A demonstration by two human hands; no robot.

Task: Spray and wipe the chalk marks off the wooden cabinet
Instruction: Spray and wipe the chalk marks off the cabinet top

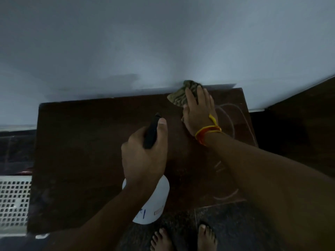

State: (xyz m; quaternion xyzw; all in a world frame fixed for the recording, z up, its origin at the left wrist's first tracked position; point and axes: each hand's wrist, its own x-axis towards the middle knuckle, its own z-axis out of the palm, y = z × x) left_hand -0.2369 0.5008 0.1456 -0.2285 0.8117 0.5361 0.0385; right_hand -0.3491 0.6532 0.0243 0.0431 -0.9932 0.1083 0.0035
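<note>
Faint chalk marks (233, 122) curve across the right side of the dark wooden cabinet (90, 142) top, running toward its right edge. At the far right corner the right hand (198, 113) presses a crumpled cloth (183, 96) flat under straight fingers (201, 93). The left hand (143, 156) grips a white spray bottle (150, 205) over the near edge, fingers curled round its black head and thumb lying along it.

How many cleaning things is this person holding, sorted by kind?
Spray bottle: 1, gripped by the left hand
Cloth: 1, pressed on the cabinet by the right hand
Total: 2
</note>
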